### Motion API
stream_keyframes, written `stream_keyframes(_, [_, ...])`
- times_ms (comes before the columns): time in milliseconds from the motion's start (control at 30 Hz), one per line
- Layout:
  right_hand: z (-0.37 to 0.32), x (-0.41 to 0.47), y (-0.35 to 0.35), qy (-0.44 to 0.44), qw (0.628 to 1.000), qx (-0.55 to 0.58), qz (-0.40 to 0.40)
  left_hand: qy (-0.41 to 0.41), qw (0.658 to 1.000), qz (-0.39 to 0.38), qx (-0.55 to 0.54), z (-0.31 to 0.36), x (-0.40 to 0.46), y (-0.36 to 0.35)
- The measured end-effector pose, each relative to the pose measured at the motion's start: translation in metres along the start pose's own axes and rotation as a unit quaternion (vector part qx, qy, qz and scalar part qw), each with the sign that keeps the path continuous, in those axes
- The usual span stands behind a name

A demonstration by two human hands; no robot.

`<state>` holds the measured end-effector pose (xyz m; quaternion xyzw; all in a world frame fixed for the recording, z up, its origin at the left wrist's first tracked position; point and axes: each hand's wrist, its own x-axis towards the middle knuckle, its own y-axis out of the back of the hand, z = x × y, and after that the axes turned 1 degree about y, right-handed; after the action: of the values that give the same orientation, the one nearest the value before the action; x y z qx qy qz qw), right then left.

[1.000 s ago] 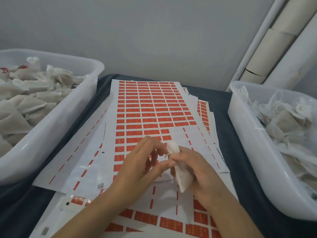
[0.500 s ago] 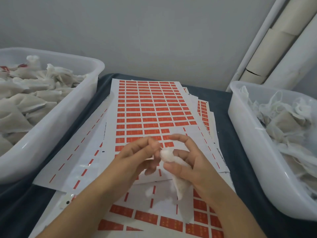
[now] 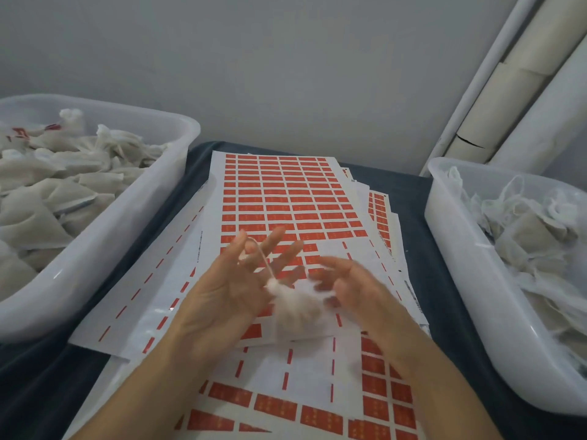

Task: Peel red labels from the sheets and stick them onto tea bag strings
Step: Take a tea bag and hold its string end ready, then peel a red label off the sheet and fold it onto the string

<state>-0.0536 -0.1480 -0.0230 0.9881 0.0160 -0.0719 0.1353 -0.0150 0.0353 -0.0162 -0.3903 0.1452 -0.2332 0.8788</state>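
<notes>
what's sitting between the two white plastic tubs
In the head view, overlapping white sheets of red labels on dark blue cloth, with both hands above them.
</notes>
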Motion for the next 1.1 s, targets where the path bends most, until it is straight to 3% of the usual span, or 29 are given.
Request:
stream_keyframes(100, [0.007, -0.001, 0.028, -0.027, 0.967, -0.132, 0.216, -0.061, 0.998, 0.033, -0.005, 0.008, -0.002, 0.0])
stream_keyframes(167, [0.014, -0.01, 0.043, -0.085, 0.924, -0.255, 0.271, -0.106, 0.989, 0.072, 0.072, 0.011, -0.004, -0.001])
stream_keyframes(267, [0.026, -0.009, 0.05, -0.14, 0.904, -0.32, 0.247, -0.137, 0.941, 0.124, 0.285, 0.006, -0.005, -0.004])
stream_keyframes(367, [0.028, -0.008, 0.05, -0.14, 0.902, -0.334, 0.236, -0.183, 0.837, 0.092, 0.507, -0.009, -0.005, -0.006])
stream_keyframes(467, [0.027, -0.009, 0.054, -0.13, 0.905, -0.313, 0.258, -0.172, 0.766, 0.055, 0.618, -0.017, -0.004, 0.0])
stream_keyframes(567, [0.03, -0.007, 0.059, -0.128, 0.916, -0.267, 0.271, -0.109, 0.733, 0.005, 0.671, -0.02, -0.004, 0.009])
stream_keyframes(600, [0.03, -0.008, 0.06, -0.124, 0.919, -0.252, 0.277, -0.089, 0.706, -0.021, 0.702, -0.021, -0.004, 0.009])
stream_keyframes(667, [0.028, -0.009, 0.062, -0.118, 0.928, -0.21, 0.283, -0.066, 0.612, -0.077, 0.784, -0.025, -0.001, 0.01])
stream_keyframes(733, [0.025, -0.009, 0.063, -0.122, 0.94, -0.158, 0.277, -0.092, 0.533, -0.109, 0.834, -0.032, 0.002, 0.013])
stream_keyframes(767, [0.025, -0.009, 0.063, -0.121, 0.942, -0.145, 0.277, -0.105, 0.523, -0.104, 0.84, -0.033, 0.004, 0.016])
stream_keyframes(867, [0.017, -0.011, 0.056, -0.065, 0.938, -0.145, 0.309, -0.141, 0.534, -0.104, 0.827, -0.032, 0.002, 0.019])
stream_keyframes(933, [0.004, -0.019, 0.048, -0.004, 0.973, -0.048, 0.226, -0.162, 0.539, -0.12, 0.817, -0.032, 0.001, 0.019])
stream_keyframes(1000, [-0.011, -0.029, 0.036, 0.004, 1.0, 0.009, 0.016, -0.178, 0.537, -0.128, 0.815, -0.035, -0.001, 0.019])
stream_keyframes(1067, [-0.016, -0.032, 0.021, -0.02, 0.986, -0.031, -0.16, -0.187, 0.534, -0.128, 0.815, -0.038, -0.002, 0.018])
stream_keyframes(1100, [-0.015, -0.03, 0.016, -0.024, 0.979, -0.059, -0.193, -0.189, 0.531, -0.131, 0.816, -0.039, -0.002, 0.018])
